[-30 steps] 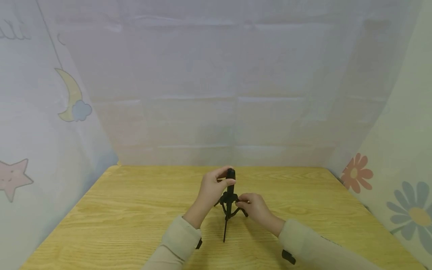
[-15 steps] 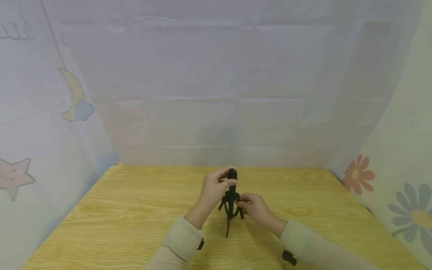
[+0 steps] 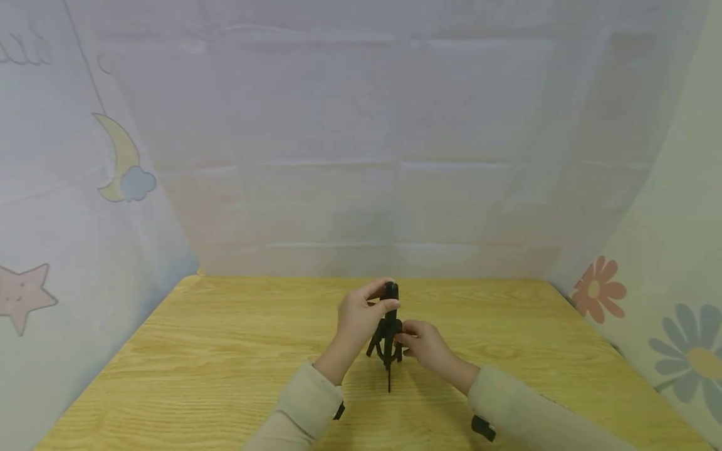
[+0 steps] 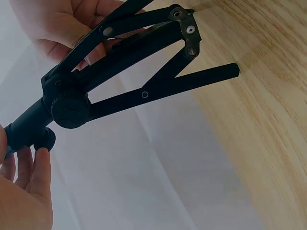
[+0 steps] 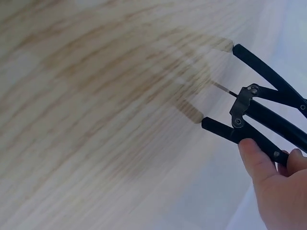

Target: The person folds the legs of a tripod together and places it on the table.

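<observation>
A small black tripod (image 3: 388, 341) stands upright over the table, its legs drawn partly in around the centre column. High on the column, my left hand (image 3: 356, 313) grips the top section between thumb and fingers. In the left wrist view, fingers of that hand (image 4: 29, 196) lie beside a small knob (image 4: 45, 139) under a larger round knob (image 4: 70, 109). My right hand (image 3: 427, 346) pinches the right leg. From the right wrist view, the thumb of this hand (image 5: 280, 187) presses along the leg (image 5: 254, 136), near the riveted brace (image 5: 241, 106).
The wood-grain table (image 3: 225, 363) spreads out on every side of the tripod. Behind it hangs a creased pale sheet (image 3: 316, 207), with printed side walls to left and right. Black wrist cameras (image 3: 483, 428) sit under the sleeves.
The tripod's legs have swung inward, closer to the column. Its upper part has shifted slightly right along with my left hand. My right hand keeps nearly the same place at the leg.
</observation>
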Demonstrator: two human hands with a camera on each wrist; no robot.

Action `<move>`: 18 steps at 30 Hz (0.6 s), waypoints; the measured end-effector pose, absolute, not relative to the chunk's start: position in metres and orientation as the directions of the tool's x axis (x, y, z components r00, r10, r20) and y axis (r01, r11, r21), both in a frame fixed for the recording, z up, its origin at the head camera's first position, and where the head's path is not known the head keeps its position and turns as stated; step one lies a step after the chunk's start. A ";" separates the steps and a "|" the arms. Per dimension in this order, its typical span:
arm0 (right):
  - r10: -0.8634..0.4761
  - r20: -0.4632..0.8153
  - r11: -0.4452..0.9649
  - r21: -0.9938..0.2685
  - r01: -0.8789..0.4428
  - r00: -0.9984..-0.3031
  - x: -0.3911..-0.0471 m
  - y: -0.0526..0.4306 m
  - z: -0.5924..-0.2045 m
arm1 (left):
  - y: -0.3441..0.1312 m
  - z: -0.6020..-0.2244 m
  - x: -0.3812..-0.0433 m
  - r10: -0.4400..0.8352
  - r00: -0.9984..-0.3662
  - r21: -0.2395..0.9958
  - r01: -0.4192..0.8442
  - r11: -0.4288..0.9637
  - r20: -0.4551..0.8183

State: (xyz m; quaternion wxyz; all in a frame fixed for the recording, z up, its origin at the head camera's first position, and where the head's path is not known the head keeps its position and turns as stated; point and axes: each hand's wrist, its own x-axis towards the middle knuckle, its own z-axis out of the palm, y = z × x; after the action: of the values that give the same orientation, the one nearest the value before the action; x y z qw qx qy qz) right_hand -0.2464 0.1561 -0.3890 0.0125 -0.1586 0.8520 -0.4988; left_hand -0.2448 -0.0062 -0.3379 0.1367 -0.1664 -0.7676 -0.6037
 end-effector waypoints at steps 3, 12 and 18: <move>-0.294 0.158 0.487 -0.824 -0.290 -0.943 -0.248 0.157 -0.387 | -0.005 -0.338 -0.244 0.068 -0.895 0.857 0.442 0.267 0.440; -0.335 0.156 0.510 -0.799 -0.318 -0.929 -0.250 0.161 -0.388 | -0.012 -0.334 -0.239 0.176 -0.874 0.806 0.486 0.337 0.453; -0.320 0.128 0.514 -0.809 -0.286 -0.939 -0.244 0.163 -0.385 | -0.032 -0.337 -0.237 0.320 -0.879 0.858 0.442 0.262 0.354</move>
State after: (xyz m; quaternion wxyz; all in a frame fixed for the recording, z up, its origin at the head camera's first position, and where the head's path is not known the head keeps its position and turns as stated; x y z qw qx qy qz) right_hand -0.2442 0.1630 -0.3847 0.0187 -0.1741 0.8698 -0.4613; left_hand -0.2369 -0.0319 -0.3373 0.0544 -0.2403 -0.7924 -0.5580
